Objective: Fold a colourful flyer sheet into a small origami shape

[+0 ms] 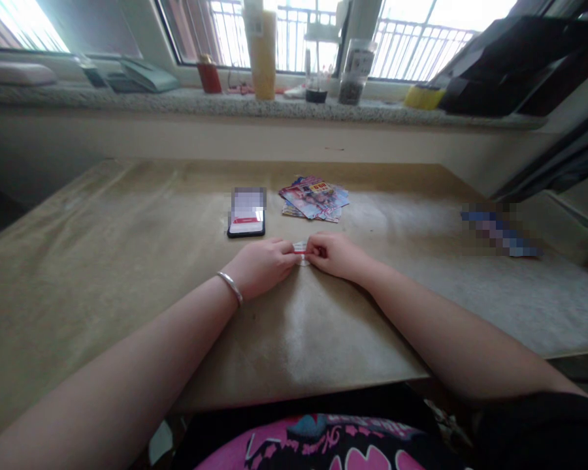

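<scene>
Between my hands, low over the table, is a small piece of white paper (301,247) with a red strip across it. My left hand (267,262), with a silver bangle on the wrist, pinches its left side. On its right side the curled fingers of my right hand (337,254) grip the paper. Both hands partly cover it, so its full shape is hidden. Just beyond my hands lies a loose pile of colourful printed paper sheets (314,197). A phone (246,215) with a lit screen rests to the left of that pile.
The table (102,261) has a beige cover. At its right side lies a blurred blue, flat item (500,234). Along the stone windowsill (284,109) stand a red-capped jar (208,75), a tall yellow bottle (263,59), a dark-filled container (357,75) and a black bag (500,65).
</scene>
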Demonstrator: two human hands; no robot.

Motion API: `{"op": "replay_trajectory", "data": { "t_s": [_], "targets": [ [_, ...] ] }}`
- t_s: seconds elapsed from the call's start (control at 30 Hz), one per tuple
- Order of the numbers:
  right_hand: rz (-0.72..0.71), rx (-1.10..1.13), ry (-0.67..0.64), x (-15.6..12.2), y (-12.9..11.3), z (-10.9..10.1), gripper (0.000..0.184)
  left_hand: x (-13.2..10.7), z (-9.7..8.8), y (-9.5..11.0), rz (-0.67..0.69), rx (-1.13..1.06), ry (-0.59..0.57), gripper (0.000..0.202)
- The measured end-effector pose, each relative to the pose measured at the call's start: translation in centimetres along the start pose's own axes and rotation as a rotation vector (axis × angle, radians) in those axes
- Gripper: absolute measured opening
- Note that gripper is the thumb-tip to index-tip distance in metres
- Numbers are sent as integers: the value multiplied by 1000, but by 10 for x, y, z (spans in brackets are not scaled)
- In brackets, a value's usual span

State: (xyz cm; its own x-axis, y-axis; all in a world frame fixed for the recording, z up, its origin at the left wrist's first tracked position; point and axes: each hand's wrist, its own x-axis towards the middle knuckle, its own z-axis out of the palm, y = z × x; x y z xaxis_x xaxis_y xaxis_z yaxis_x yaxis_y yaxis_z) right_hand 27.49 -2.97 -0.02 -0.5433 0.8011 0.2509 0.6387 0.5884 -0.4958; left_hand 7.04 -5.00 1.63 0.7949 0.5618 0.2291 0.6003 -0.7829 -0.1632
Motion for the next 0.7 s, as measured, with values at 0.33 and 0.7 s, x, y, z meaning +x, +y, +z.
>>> {"op": "replay_trajectory", "data": {
  "t_s": [0.33, 0.7],
  "targets": [
    [7, -29, -16, -3, -3, -1, 10, -1, 0, -1, 18, 6, -7, 23],
    [-12, -187, -57, -6, -12, -8, 12, 2, -4, 5, -4, 51, -28, 22]
  ]
}}
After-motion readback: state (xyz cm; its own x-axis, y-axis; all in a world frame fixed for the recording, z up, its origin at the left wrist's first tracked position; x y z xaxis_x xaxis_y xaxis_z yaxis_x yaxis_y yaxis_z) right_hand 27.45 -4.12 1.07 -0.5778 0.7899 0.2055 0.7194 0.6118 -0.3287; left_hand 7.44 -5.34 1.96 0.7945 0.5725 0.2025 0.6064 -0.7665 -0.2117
